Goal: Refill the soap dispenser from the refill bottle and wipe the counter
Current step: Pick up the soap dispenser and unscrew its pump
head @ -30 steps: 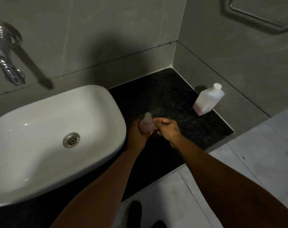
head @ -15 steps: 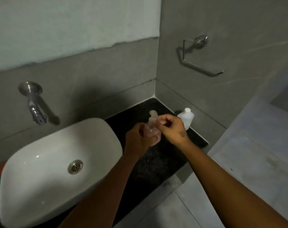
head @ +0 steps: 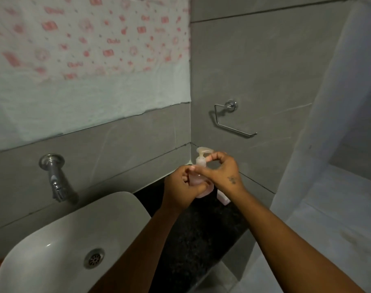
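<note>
A small clear soap dispenser (head: pixel 200 178) with pinkish liquid is held up above the black counter (head: pixel 193 235). My left hand (head: pixel 181 188) wraps around its body. My right hand (head: pixel 221 172) pinches the neck just under the pump head (head: pixel 203 151). The white refill bottle (head: pixel 222 198) stands on the counter near the right wall, mostly hidden behind my right hand; only its lower part shows.
A white basin (head: pixel 74 233) fills the lower left, with a chrome tap (head: pixel 55 178) on the wall above it. A chrome ring holder (head: pixel 229 119) hangs on the right wall. A patterned sheet (head: pixel 85 49) covers the upper wall. Pale floor tiles (head: pixel 328 240) lie right.
Both hands have lifted the dispenser from counter level up in front of the corner. The camera has tilted upward, bringing the wall and the holder into view. The refill bottle is now hidden behind my hand.
</note>
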